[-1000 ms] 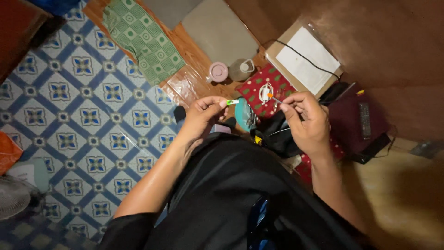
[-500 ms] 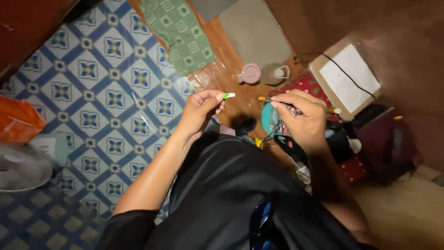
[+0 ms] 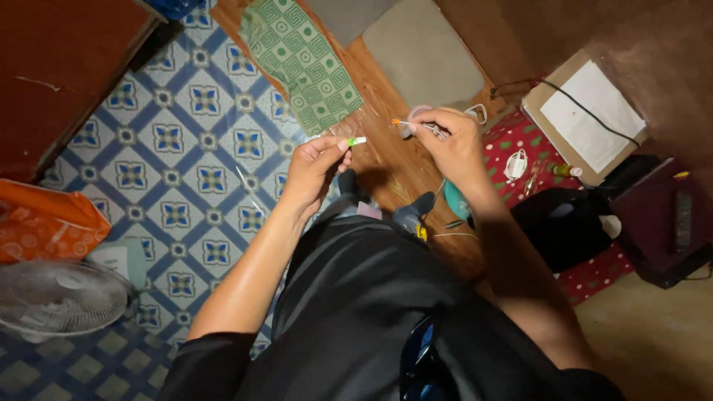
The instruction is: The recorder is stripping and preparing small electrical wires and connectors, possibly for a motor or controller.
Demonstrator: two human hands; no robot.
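Note:
My left hand (image 3: 316,167) pinches a small white piece with a green tip (image 3: 357,141) between thumb and fingers. My right hand (image 3: 449,145) is closed on a thin wire tool with an orange tip (image 3: 401,122) that points left toward the green-tipped piece. A short gap separates the two tips. Both hands are raised above a wooden floor strip (image 3: 386,160) and my dark-clothed lap (image 3: 356,297). What the thin white strands under my right hand lead to is hidden.
A green patterned cloth (image 3: 301,63) and a grey mat (image 3: 420,56) lie ahead. A cardboard box with white paper (image 3: 587,115) and a red dotted cloth (image 3: 520,141) sit at the right, by a black bag (image 3: 564,223). An orange bag (image 3: 44,223) and a white fan (image 3: 63,297) are at the left on blue tiles.
The view has shifted, so both hands now sit higher and more central. The hands are further apart, and the right hand's orange tip now points left toward the green-tipped piece.

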